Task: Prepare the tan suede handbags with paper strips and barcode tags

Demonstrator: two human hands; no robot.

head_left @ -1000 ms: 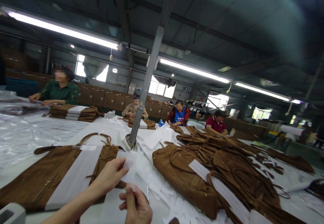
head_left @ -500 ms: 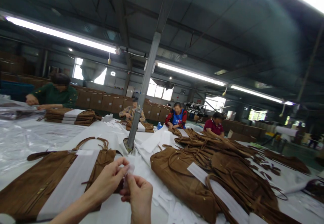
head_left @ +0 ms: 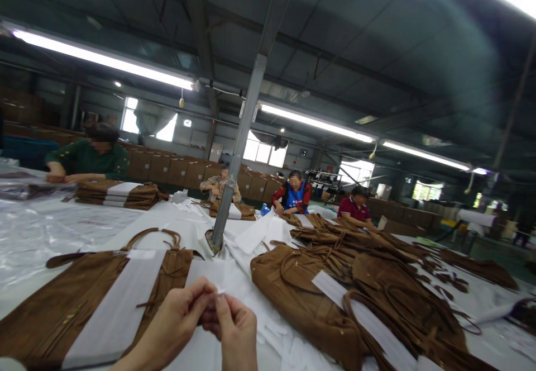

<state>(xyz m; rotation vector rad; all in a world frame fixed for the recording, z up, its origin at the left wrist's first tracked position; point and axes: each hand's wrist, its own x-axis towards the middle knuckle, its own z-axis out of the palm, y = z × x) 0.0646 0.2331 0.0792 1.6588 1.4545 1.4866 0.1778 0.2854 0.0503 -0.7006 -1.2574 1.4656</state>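
My left hand [head_left: 182,312] and my right hand [head_left: 237,326] meet at the fingertips, thumbs and fingers pinched together. Between them is a small thin white piece, now almost wholly covered by the fingers; its kind is unclear. Left of my hands a brown bag [head_left: 98,281] lies flat, with its handle [head_left: 157,231] at the far end and a wide white paper band [head_left: 119,304] around it. On the right, brown bags [head_left: 301,298] are piled with tangled straps and another white band [head_left: 366,315]. Small white scraps [head_left: 288,346] lie between the bags.
A grey metal post [head_left: 237,175] rises through the table beyond my hands. Clear plastic sheets [head_left: 62,231] cover the left side. Farther off is a stack of banded bags [head_left: 119,193]. Several co-workers sit around the table, including one in green [head_left: 90,158]. Cardboard boxes [head_left: 167,169] line the back.
Both hands have moved down slightly and closer together. The white piece that stuck out above the fingertips is now mostly hidden in them.
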